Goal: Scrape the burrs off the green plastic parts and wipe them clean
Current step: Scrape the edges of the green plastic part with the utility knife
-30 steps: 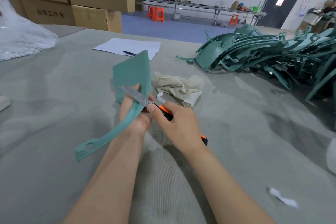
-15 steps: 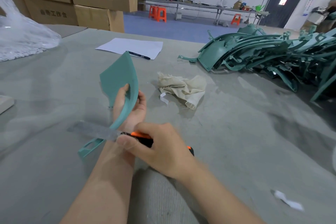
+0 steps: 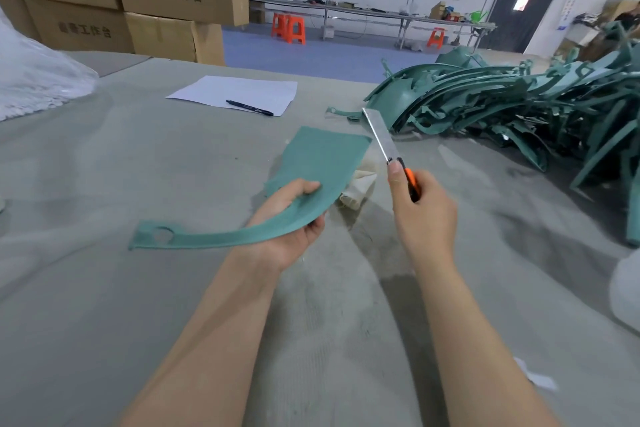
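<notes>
While the left hand (image 3: 289, 218) grips the green part (image 3: 311, 177) flat above the bench (image 3: 104, 288), the right hand (image 3: 420, 215) holds the knife (image 3: 391, 152) with its blade pointing up

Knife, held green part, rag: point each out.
knife (image 3: 381, 135), head view, middle of the blade
green part (image 3: 322, 163), head view, its broad flat end
rag (image 3: 360, 189), head view, fold beside the part
</notes>
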The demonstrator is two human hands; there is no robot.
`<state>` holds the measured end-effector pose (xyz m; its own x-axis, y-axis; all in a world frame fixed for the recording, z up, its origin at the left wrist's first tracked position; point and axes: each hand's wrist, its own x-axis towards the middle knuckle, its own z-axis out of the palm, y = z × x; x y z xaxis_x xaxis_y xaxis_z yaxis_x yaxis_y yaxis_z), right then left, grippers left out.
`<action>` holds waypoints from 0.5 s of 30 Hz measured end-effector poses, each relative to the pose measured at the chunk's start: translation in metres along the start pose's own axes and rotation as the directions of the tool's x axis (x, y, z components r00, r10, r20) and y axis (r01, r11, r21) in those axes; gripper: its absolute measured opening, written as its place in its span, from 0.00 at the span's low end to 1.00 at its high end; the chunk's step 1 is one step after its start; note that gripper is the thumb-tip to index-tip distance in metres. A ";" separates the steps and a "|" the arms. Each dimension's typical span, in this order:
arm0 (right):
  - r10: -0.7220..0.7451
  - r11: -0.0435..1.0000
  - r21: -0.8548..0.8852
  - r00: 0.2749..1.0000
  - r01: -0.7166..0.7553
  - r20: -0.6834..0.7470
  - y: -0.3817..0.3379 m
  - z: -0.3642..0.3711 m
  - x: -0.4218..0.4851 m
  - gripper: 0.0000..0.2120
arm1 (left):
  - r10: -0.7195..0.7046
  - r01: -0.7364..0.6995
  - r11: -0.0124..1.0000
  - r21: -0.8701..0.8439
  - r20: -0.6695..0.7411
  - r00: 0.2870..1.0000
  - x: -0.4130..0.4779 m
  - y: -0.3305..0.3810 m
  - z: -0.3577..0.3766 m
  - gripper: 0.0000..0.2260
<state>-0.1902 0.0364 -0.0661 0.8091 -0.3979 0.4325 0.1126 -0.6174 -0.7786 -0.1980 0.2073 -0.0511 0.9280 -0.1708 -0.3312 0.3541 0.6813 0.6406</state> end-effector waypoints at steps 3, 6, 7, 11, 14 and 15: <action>-0.001 1.000 -0.007 1.000 0.001 -0.020 0.003 0.000 0.002 0.25 | -0.057 0.056 0.998 0.038 0.025 0.998 -0.002 0.002 0.000 0.06; -0.004 1.000 -0.005 1.000 0.004 -0.023 0.003 -0.001 0.002 0.25 | -0.085 0.084 0.995 0.049 0.027 0.996 -0.002 0.003 -0.001 0.05; -0.007 1.000 -0.011 1.000 0.007 -0.025 0.002 -0.001 0.002 0.25 | -0.091 0.090 0.995 0.050 0.029 0.995 -0.002 0.003 -0.001 0.05; -0.018 0.999 -0.040 0.999 0.017 -0.031 -0.001 -0.001 0.000 0.25 | -0.101 0.100 0.994 0.035 0.032 0.994 -0.002 0.004 -0.003 0.04; -0.050 0.998 -0.044 0.999 0.049 -0.013 -0.004 0.001 -0.002 0.25 | -0.115 0.115 0.993 0.014 0.050 0.992 -0.002 0.003 -0.003 0.04; -0.071 0.996 -0.047 0.997 0.071 0.001 -0.005 0.002 -0.004 0.25 | -0.121 0.121 0.993 -0.002 0.058 0.991 -0.002 0.003 -0.002 0.04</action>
<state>-0.1929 0.0424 -0.0649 0.7993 -0.3525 0.4866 0.1427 -0.6754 -0.7235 -0.1996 0.2111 -0.0501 0.8835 -0.2927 -0.3658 0.4637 0.6572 0.5941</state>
